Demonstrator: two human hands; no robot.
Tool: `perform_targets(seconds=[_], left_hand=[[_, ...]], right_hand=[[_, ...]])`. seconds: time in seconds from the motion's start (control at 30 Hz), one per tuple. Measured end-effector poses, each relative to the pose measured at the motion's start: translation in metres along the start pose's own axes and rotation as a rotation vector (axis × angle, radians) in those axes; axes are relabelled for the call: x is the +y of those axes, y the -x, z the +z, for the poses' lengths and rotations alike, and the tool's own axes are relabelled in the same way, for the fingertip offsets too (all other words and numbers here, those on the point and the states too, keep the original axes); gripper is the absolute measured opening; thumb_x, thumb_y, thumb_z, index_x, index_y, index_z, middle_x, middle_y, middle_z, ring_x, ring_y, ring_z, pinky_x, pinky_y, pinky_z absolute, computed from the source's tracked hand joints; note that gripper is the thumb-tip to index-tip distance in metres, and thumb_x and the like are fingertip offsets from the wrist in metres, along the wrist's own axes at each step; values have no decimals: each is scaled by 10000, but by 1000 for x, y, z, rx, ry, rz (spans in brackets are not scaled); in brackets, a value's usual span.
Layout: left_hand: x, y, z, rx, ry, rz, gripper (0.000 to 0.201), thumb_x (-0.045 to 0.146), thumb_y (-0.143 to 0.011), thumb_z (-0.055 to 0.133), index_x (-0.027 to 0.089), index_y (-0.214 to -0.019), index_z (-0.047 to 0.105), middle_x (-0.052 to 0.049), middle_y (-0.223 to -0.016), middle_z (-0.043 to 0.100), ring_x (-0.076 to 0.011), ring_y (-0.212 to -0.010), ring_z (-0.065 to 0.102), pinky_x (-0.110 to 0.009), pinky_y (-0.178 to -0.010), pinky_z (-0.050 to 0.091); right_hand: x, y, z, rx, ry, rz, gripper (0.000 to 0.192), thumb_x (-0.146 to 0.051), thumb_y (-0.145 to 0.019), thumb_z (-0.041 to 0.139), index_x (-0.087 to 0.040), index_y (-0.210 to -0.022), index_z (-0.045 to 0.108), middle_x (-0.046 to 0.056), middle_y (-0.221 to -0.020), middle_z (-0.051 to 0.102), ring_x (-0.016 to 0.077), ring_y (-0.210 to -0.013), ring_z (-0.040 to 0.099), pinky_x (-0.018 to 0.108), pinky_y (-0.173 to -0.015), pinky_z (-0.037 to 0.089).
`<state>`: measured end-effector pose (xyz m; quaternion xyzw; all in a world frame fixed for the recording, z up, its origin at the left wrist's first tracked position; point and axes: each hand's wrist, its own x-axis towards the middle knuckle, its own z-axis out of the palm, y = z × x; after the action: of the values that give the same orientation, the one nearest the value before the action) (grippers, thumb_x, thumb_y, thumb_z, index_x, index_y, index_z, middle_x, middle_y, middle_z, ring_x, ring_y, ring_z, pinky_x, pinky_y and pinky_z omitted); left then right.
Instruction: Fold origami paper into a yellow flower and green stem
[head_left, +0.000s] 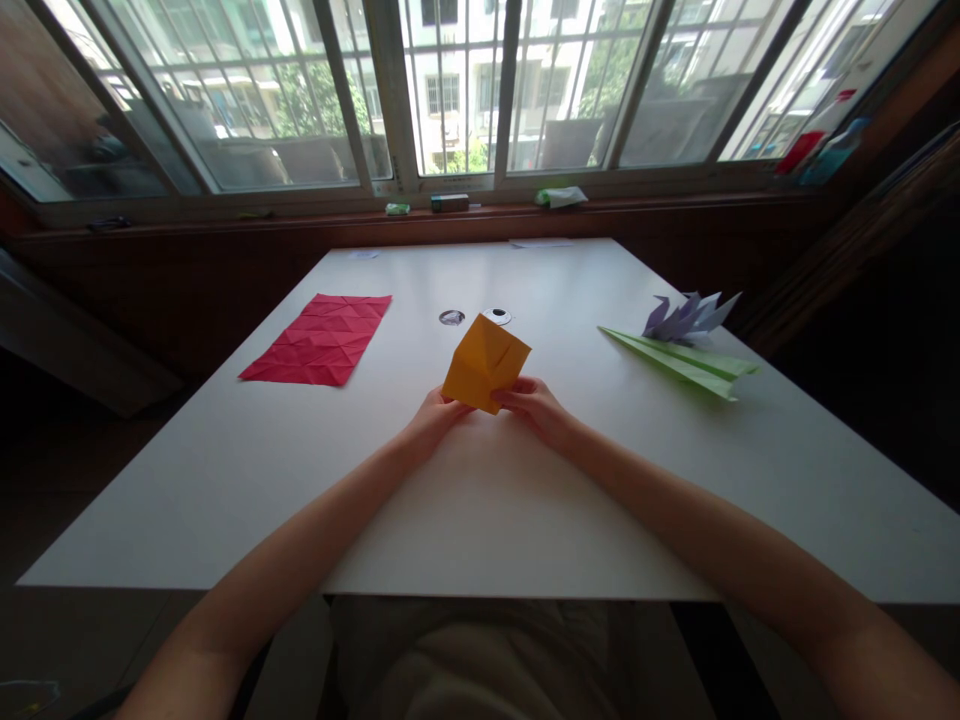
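A folded piece of orange paper [484, 362] is held up over the middle of the white table, with creases and a slit-like fold line showing on it. My left hand [439, 418] grips its lower left corner, the fingertips partly hidden behind the paper. At the lower right edge, my right hand [536, 403] pinches the paper between thumb and fingers. Beyond the paper, two small round discs [452, 318] lie on the tabletop, the right one partly covered by the paper's top corner.
A creased red paper sheet [319, 340] lies at the left of the white table [480, 520]. On the right are a green paper plane [679, 362] and a purple origami crane [686, 318]. Small packets [561, 197] sit on the windowsill behind.
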<state>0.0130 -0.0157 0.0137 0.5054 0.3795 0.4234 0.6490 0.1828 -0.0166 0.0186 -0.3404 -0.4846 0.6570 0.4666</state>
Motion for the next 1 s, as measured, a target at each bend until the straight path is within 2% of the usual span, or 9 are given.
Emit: perform_targets(seconds=[0.17, 0.33, 0.77, 0.9, 1.0], left_hand=[[-3, -4, -2, -22, 73, 23, 340, 330, -645, 671, 149, -924, 602, -59, -936, 627, -167, -867, 563, -287, -779, 411], [-5, -6, -4, -42, 94, 33, 293, 330, -688, 638, 144, -909, 592, -54, -906, 622, -130, -812, 562, -278, -772, 409], [-4, -6, -4, 3, 137, 9, 271, 351, -654, 661, 144, -802, 569, -24, -812, 599, -116, -765, 551, -303, -806, 394], [-3, -5, -2, 21, 84, 15, 259, 320, -658, 659, 155, -831, 558, -30, -879, 593, -133, -840, 548, -308, -823, 389], [-3, -5, -2, 65, 46, 82, 353, 265, -634, 681, 173, -941, 533, -56, -1003, 573, -161, -941, 531, -317, -839, 390]], right_hand=[[0, -3, -3, -16, -56, -24, 230, -190, -604, 670, -162, -832, 656, 39, -858, 665, 155, -773, 590, 276, -728, 444], [1, -6, -7, -74, -134, -32, 227, -185, -638, 646, -170, -865, 652, 38, -884, 665, 169, -829, 594, 309, -817, 430], [-1, -5, -9, -158, -204, 1, 259, -203, -698, 589, -183, -956, 612, 44, -998, 640, 179, -914, 582, 325, -874, 423], [0, -7, -10, -155, -233, -3, 242, -192, -711, 577, -181, -950, 615, 37, -976, 645, 167, -909, 583, 310, -874, 430], [1, -9, -11, -123, -256, -5, 245, -191, -710, 578, -184, -951, 614, 39, -1013, 634, 170, -954, 569, 318, -907, 412]])
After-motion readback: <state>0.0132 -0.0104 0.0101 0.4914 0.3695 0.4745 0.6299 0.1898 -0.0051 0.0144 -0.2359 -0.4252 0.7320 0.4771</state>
